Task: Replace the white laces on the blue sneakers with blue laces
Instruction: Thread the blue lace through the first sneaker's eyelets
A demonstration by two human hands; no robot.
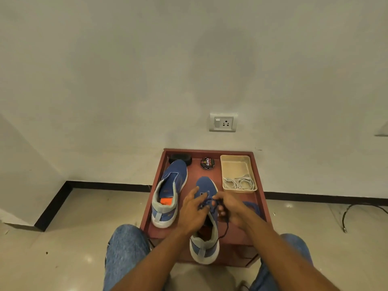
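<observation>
Here, a white wall fills the upper view, with a switch and socket plate low on it and a black skirting strip where it meets the glossy tiled floor. Against the wall stands a small reddish-brown table with a raised rim. The person sits before it, knees in blue jeans on either side.

On the table's left lies one blue sneaker, unlaced, toe toward the wall, an orange insole patch showing inside. A second blue sneaker sits at centre, its heel overhanging the table's near edge. Both hands work above its tongue: the left hand has fingers curled around the dark blue lace, and the right hand pinches the same lace, whose loose end trails down beside the shoe.

At the right rear a cream tray holds coiled white laces at its near end. At the back are a round shoe polish tin and, behind the left sneaker's toe, a black round object. A black cable lies on the floor, far right.
</observation>
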